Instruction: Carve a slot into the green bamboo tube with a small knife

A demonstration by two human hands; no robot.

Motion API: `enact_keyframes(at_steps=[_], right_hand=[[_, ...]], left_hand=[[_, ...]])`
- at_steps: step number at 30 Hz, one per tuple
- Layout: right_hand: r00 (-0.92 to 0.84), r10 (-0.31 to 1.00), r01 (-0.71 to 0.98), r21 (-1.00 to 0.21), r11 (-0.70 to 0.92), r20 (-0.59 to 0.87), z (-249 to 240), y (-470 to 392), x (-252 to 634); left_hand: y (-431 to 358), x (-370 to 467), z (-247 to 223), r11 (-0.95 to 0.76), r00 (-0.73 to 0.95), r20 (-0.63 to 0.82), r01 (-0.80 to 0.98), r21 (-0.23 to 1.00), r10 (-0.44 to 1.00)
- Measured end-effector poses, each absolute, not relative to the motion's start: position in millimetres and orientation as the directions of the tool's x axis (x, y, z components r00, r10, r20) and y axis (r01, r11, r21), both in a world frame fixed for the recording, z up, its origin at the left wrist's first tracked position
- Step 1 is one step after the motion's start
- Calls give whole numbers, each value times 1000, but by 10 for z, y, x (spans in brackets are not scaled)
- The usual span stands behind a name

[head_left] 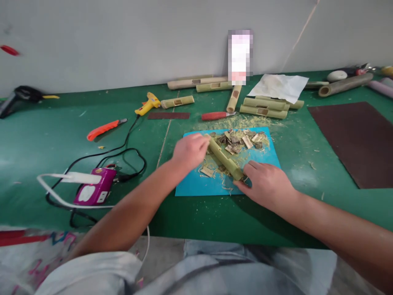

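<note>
Over a blue sheet (190,180), a green bamboo tube (226,159) lies slantwise between my hands, a notch cut in its upper side. My left hand (192,149) is closed on its far end. At the near end, my right hand (266,180) has thumb and fingers closed around the tube's rim. Bamboo chips (235,143) and fine shavings are scattered on the sheet behind and beside the tube. Beyond the sheet lies a red-handled knife (216,116), out of both hands.
Several notched bamboo tubes (264,110) lie at the back, some under a white paper (278,87). To the left are a yellow glue gun (147,104), an orange cutter (106,130) and a purple power adapter (96,186) with cables. A dark brown sheet (357,141) lies right.
</note>
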State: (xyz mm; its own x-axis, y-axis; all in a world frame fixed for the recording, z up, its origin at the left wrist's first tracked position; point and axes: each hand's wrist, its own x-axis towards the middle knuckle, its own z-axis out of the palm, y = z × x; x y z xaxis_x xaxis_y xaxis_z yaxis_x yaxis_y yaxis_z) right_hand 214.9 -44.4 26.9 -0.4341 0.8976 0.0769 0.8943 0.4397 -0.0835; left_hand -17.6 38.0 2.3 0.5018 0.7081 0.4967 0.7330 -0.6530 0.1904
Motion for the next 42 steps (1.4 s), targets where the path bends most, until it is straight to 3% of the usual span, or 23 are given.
enact_keyframes(at_steps=[3,7,12,15,19,23,28,31,36,39,42], right_hand=[[-430,901,898,-82,433,52,277,-446,2146],[-419,908,905,-67,419,21,297,-446,2137],[-433,901,899,-66,433,17,307,-443,2136],[-423,906,903,-72,423,21,304,-441,2135],[-426,905,901,-79,426,19,307,-441,2134],[-414,910,907,-78,414,12,321,-443,2134],[-425,905,902,-80,424,10,326,-440,2136],[-412,911,909,-69,412,9,329,-438,2132],[-419,908,906,-72,418,2,311,-440,2140],[-409,912,909,-75,409,21,295,-446,2149],[-412,911,907,-88,412,17,294,-447,2152]], left_hand=[[276,-156,27,-745,627,429,635,202,650],[217,-152,25,-666,518,494,724,181,698],[145,-85,5,-785,663,457,603,144,593],[132,-67,17,-687,549,498,712,142,672],[122,-63,41,-789,701,388,599,136,599],[123,-63,49,-661,526,484,733,159,699],[14,22,60,-796,723,337,575,191,603],[10,32,65,-703,591,426,689,173,684],[12,16,50,-814,736,359,561,151,574],[36,-5,43,-727,612,459,676,118,644],[57,-13,43,-782,682,425,613,114,596]])
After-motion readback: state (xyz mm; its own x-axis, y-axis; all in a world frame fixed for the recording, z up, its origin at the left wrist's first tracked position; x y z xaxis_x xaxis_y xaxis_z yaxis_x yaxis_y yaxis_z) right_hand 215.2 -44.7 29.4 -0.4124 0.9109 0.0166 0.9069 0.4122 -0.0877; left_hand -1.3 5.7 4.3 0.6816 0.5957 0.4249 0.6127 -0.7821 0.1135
